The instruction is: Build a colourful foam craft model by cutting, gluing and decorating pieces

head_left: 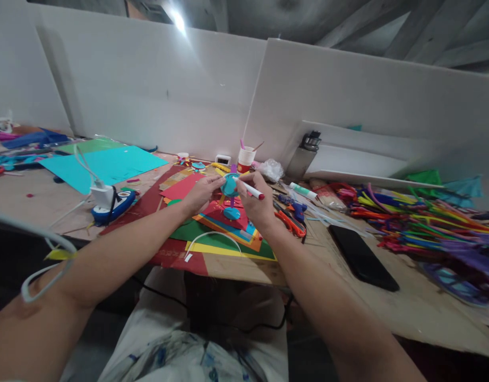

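Note:
My left hand [203,193] pinches the left edge of a paper craft [229,185], a round blue disc with purple and yellow strips sticking out. In my right hand [257,200] is a marker [250,189] with a white barrel and a dark red end, slanting toward the disc. Its tip is at the disc's right side; whether it touches I cannot tell. Beneath both hands lies a stack of coloured paper, with a red sheet [212,213] on top. A second blue paper disc [232,213] rests on that red sheet.
On the right are orange-handled scissors [291,225], a glue stick [303,191], a black phone [361,257] and many pipe cleaners [411,217]. A paper cup [246,159] with pens and a grey bottle [303,156] stand behind. A blue power strip [113,206] lies left.

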The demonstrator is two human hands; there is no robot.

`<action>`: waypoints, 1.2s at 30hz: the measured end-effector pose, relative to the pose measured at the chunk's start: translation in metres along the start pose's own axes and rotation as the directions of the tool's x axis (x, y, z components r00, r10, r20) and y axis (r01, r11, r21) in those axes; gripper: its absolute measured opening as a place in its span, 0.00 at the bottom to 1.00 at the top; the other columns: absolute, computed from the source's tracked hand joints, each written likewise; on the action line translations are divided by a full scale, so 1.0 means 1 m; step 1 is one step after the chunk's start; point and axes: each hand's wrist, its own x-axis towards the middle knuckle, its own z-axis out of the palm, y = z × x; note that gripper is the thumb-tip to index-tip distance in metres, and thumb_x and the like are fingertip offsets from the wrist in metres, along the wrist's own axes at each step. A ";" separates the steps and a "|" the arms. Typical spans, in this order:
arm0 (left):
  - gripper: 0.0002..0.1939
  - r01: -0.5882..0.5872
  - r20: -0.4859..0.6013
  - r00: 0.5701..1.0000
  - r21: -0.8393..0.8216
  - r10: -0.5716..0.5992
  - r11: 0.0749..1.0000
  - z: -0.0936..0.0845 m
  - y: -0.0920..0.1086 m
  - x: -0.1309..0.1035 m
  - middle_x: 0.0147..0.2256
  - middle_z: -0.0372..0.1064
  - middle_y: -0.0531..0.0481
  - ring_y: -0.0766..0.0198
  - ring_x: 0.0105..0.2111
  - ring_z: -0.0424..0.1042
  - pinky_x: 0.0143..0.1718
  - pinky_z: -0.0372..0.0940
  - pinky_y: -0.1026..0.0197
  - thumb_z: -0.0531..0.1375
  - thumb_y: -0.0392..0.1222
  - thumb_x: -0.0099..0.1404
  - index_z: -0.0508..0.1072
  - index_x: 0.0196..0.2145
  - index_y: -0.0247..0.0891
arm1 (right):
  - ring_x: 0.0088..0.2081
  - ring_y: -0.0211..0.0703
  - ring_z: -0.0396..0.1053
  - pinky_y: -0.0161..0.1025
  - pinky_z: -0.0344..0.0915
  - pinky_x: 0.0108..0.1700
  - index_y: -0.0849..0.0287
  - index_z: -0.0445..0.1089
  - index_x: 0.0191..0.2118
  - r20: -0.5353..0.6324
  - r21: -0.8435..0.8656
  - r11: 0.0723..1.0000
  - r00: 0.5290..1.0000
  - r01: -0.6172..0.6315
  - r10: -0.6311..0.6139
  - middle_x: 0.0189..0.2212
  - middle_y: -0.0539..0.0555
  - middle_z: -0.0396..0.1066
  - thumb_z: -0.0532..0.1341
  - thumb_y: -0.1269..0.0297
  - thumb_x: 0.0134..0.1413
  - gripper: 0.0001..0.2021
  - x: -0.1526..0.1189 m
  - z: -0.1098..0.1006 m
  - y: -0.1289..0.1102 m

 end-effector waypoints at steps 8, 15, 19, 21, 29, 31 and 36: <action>0.13 0.005 -0.006 1.000 -0.018 -0.006 1.000 0.002 0.000 0.001 0.30 0.72 0.48 0.66 0.29 0.70 0.29 0.63 0.65 0.66 0.47 0.59 0.75 0.33 0.34 | 0.31 0.41 0.68 0.40 0.65 0.36 0.54 0.65 0.37 -0.002 0.001 1.000 1.000 0.001 -0.001 0.30 0.50 0.70 0.59 0.53 0.59 0.10 0.001 0.000 0.002; 0.15 -0.008 0.019 1.000 0.002 0.008 1.000 -0.001 -0.003 0.001 0.31 0.72 0.48 0.65 0.31 0.71 0.32 0.64 0.64 0.67 0.50 0.57 0.75 0.34 0.33 | 0.33 0.42 0.68 0.39 0.64 0.36 0.54 0.66 0.37 0.045 -0.036 0.999 0.999 0.016 -0.014 0.30 0.51 0.70 0.59 0.54 0.59 0.09 -0.002 0.001 0.003; 0.16 0.007 -0.001 1.000 0.006 -0.007 1.000 -0.001 -0.003 0.001 0.31 0.72 0.48 0.66 0.31 0.71 0.31 0.63 0.65 0.67 0.50 0.57 0.75 0.33 0.33 | 0.35 0.43 0.67 0.39 0.64 0.36 0.54 0.66 0.36 0.074 -0.059 0.998 0.997 0.026 -0.022 0.30 0.51 0.70 0.58 0.54 0.59 0.09 -0.002 0.000 0.004; 0.16 0.005 0.006 1.000 0.003 -0.005 1.000 0.000 -0.002 0.000 0.31 0.72 0.48 0.66 0.30 0.70 0.31 0.62 0.65 0.67 0.50 0.57 0.75 0.33 0.33 | 0.34 0.43 0.67 0.39 0.63 0.36 0.54 0.65 0.36 0.078 -0.067 0.997 0.997 0.034 -0.028 0.30 0.51 0.70 0.58 0.55 0.59 0.09 -0.002 0.000 0.003; 0.17 -0.007 0.024 1.000 0.017 0.007 1.000 -0.001 -0.003 0.001 0.31 0.72 0.49 0.67 0.31 0.70 0.31 0.63 0.66 0.67 0.51 0.57 0.74 0.34 0.33 | 0.33 0.41 0.67 0.39 0.63 0.36 0.55 0.65 0.36 0.075 -0.096 0.993 0.995 0.071 -0.064 0.29 0.51 0.70 0.58 0.58 0.59 0.07 -0.001 0.000 0.002; 0.17 -0.013 0.033 0.999 0.020 0.013 1.000 -0.002 -0.004 0.001 0.31 0.71 0.49 0.67 0.31 0.70 0.31 0.64 0.66 0.67 0.51 0.57 0.74 0.34 0.33 | 0.32 0.41 0.67 0.39 0.63 0.36 0.56 0.65 0.35 0.076 -0.097 0.992 0.995 0.075 -0.068 0.29 0.51 0.70 0.59 0.58 0.59 0.07 0.000 0.000 0.002; 0.17 -0.020 0.039 0.999 0.028 0.019 0.999 -0.002 -0.004 0.001 0.30 0.71 0.49 0.67 0.30 0.70 0.31 0.64 0.65 0.66 0.51 0.58 0.74 0.34 0.33 | 0.32 0.41 0.68 0.39 0.64 0.35 0.56 0.65 0.35 0.053 -0.103 0.992 0.996 0.075 -0.070 0.29 0.51 0.70 0.59 0.59 0.58 0.06 0.000 0.001 0.003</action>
